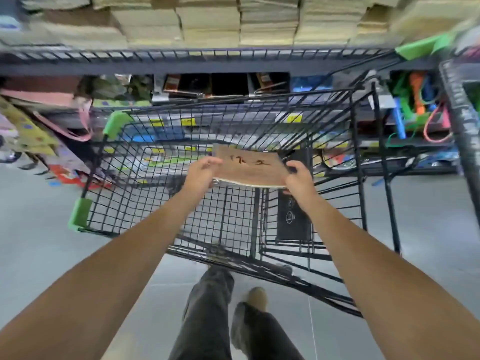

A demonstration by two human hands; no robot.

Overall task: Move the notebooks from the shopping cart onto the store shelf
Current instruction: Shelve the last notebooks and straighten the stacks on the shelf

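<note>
A thin stack of brown notebooks (pixel 250 167) with dark characters on the cover is held flat above the black wire shopping cart (pixel 161 178). My left hand (pixel 201 172) grips its left edge and my right hand (pixel 298 180) grips its right edge. The store shelf (pixel 207 61) runs across the top of the view, with tall stacks of pale brown notebooks (pixel 233 19) on it. The cart's basket below the held stack looks bare of notebooks.
Lower shelves behind the cart hold boxes (pixel 207 84) and coloured stationery (pixel 415 100). Patterned bags (pixel 31 131) hang at the left. A second black rack post (pixel 462 113) stands at the right. Grey floor tiles (pixel 39 242) lie around the cart; my legs stand behind it.
</note>
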